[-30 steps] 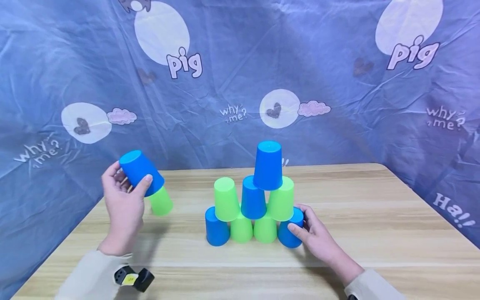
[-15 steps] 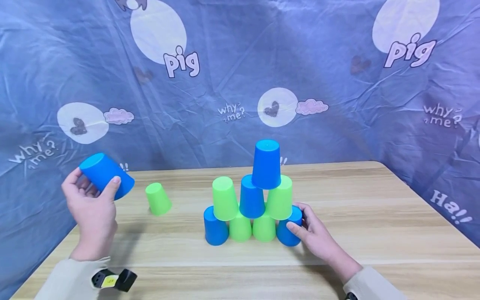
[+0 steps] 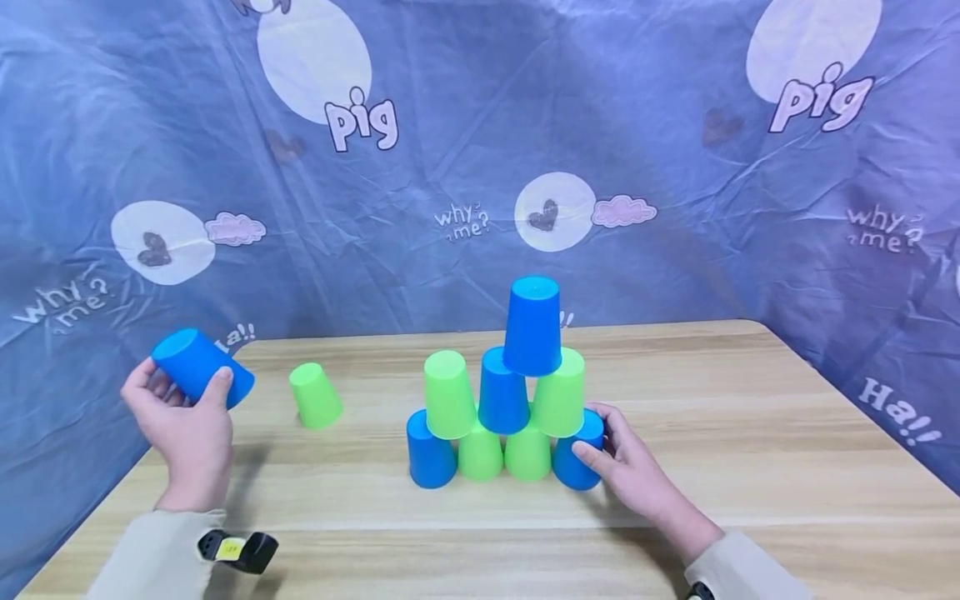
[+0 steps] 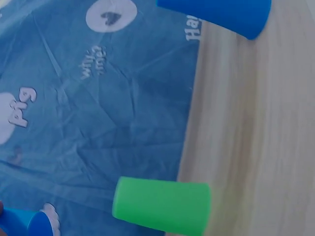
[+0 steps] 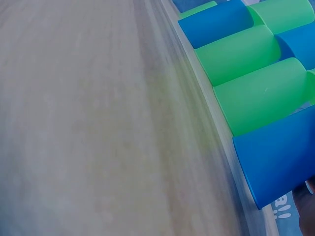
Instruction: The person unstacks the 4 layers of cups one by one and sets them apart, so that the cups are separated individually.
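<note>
My left hand (image 3: 191,433) holds a blue plastic cup (image 3: 197,365) in the air at the table's left, thumb in front and fingers behind. The cup tilts, its wider end down and to the right. Part of it (image 4: 216,14) enters the left wrist view at the top. A lone green cup (image 3: 316,397) stands upside down on the table to its right. My right hand (image 3: 633,467) grips the blue cup (image 3: 577,454) at the right end of a pyramid's bottom row, thumb in front. In the right wrist view that cup (image 5: 278,160) sits beside green ones.
Upside-down cups form the pyramid on the wooden table (image 3: 360,550). Above the bottom row sit a green cup (image 3: 450,396), a blue cup (image 3: 503,392) and another green cup (image 3: 562,393). A blue cup (image 3: 533,327) tops them, right of centre. A printed blue cloth (image 3: 420,167) hangs behind.
My left hand has moved left with its blue cup, away from the lone green cup, then dipped slightly. My right hand keeps its hold and the pyramid looks the same.
</note>
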Motion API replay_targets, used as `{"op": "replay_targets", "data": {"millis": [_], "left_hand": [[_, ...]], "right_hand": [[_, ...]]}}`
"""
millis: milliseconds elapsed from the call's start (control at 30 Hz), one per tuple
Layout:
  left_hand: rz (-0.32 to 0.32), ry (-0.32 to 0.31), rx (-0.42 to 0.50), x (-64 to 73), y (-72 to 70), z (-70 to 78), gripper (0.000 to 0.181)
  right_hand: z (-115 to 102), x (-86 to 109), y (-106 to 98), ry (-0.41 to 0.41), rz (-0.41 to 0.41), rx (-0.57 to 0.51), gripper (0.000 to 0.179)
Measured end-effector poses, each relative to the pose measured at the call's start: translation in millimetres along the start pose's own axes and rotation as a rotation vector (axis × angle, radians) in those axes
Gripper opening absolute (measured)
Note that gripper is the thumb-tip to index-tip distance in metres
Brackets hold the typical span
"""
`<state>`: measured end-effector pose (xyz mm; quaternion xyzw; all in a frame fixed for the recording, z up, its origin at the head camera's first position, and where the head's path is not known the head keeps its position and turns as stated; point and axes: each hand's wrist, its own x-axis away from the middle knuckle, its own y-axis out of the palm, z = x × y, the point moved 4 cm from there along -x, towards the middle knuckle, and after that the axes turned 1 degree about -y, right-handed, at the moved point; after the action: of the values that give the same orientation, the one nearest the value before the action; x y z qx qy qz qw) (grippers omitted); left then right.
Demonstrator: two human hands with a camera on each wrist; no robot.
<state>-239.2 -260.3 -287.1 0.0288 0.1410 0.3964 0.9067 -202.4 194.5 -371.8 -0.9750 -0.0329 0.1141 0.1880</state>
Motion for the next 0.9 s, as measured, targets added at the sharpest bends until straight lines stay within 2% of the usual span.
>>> {"op": "replay_targets", "data": {"millis": [300, 433, 567, 667, 700, 900], "left_hand": [[0.027, -0.047, -0.035, -8.9, -9.1, -31.2, 0.065], [0.027, -0.118, -0.046, -14.2, -12.7, -48.3, 0.067], [0.034, -0.177, -0.043, -44.2, -22.5, -96.5, 0.077], [0.027, -0.204, -0.068, -59.6, -26.7, -122.1, 0.081], [0.021, -0.217, -0.091, -57.2, -25.9, -121.2, 0.079], [-0.009, -0.259, -0.188, -27.6, -17.1, -94.3, 0.071]], "right_hand": [[0, -0.2, 0, -0.01, 0.003, -0.001, 0.044], [1, 0.1, 0, -0.017, 0.005, 0.002, 0.044], [2, 0.0, 0, -0.008, 0.002, 0.0, 0.044], [2, -0.2, 1, 0.002, 0.002, 0.0, 0.044], [2, -0.2, 1, 0.002, 0.003, 0.0, 0.044], [1, -0.1, 0, 0.001, 0.009, 0.001, 0.044]]}}
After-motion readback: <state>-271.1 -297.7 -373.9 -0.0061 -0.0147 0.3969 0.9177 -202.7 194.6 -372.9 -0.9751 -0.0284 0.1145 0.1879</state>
